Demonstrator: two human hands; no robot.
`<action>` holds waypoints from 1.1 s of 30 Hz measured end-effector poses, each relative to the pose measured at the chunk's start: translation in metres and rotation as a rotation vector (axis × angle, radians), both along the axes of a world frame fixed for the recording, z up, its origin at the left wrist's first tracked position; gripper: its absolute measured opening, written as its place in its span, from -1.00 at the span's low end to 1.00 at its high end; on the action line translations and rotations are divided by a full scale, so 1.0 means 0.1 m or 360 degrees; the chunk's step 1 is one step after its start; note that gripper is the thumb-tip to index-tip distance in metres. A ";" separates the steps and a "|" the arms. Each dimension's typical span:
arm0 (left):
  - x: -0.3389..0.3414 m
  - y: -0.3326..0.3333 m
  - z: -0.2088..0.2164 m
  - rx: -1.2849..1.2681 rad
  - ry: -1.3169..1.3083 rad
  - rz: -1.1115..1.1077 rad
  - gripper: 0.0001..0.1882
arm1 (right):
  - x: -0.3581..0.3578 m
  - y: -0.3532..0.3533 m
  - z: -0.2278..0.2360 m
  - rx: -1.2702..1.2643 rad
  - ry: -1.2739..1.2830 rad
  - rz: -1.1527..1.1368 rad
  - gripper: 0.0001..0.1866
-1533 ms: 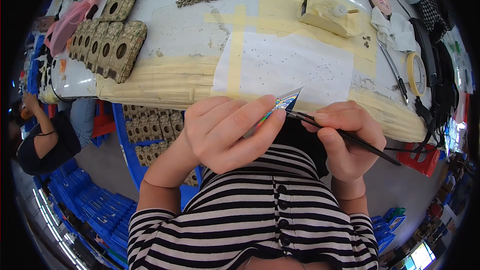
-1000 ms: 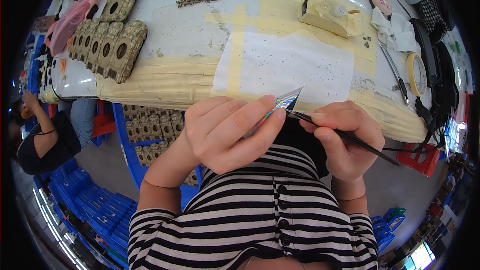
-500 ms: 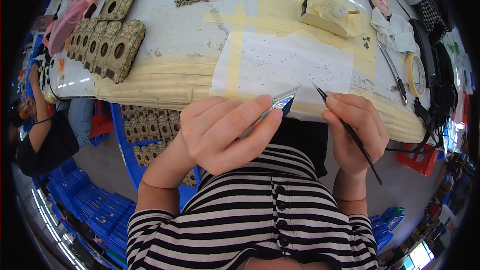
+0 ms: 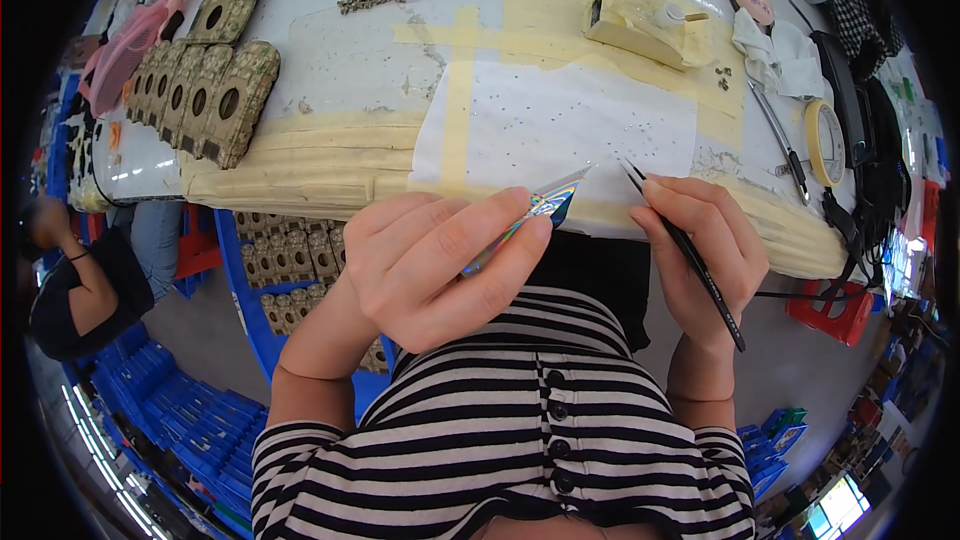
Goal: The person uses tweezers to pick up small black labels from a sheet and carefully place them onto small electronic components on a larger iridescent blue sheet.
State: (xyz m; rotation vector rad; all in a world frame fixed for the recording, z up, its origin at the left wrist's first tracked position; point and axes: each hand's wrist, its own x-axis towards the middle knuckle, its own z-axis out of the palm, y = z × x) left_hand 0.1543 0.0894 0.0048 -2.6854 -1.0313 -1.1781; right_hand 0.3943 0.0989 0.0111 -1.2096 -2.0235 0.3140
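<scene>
The relation that matters is between two points: the tip of the shiny iridescent, pointed film-like piece (image 4: 550, 206) and the tips of the slim black metal-looking tweezers (image 4: 694, 258). The piece sits in the left hand (image 4: 440, 270), pinched between thumb and fingers, its long axis running from near left to far right, with the narrow end free of the grip. The right hand (image 4: 708, 252) grasps the tweezers like a pen, their shaft slanting from near right to far left. So the two axes lean toward each other, and the tweezer tips stand just to the right of the piece's point, near it yet apart. Both points show against the near part of the white rectangular sheet (image 4: 570, 90), which is sprinkled with tiny dark specks; of the two hands, the right looks nearer to the specks at the sheet's right. Whether the tweezers hold a speck, I cannot tell
</scene>
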 end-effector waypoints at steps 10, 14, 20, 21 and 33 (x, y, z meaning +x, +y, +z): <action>0.01 0.01 -0.01 0.0006 0.0014 -0.0047 -0.69 | -0.03 -0.10 0.14 -0.0144 0.0501 0.0345 -0.71; 0.00 0.00 0.00 -0.0011 0.0041 -0.0063 -0.71 | -0.12 -0.09 0.11 -0.0186 0.0553 0.0464 -0.71; 0.01 0.04 0.00 -0.0370 -0.0453 -0.0078 -0.71 | -0.16 -0.10 0.13 -0.0177 0.0604 0.0482 -0.68; 0.01 0.05 0.01 -0.0603 -0.0621 -0.0057 -0.72 | -0.17 -0.10 0.13 -0.0166 0.0643 0.0476 -0.68; 0.14 0.12 0.18 -0.1950 -0.1722 0.0061 -0.85 | -0.31 -0.02 0.11 -0.0012 0.0474 0.0357 -0.73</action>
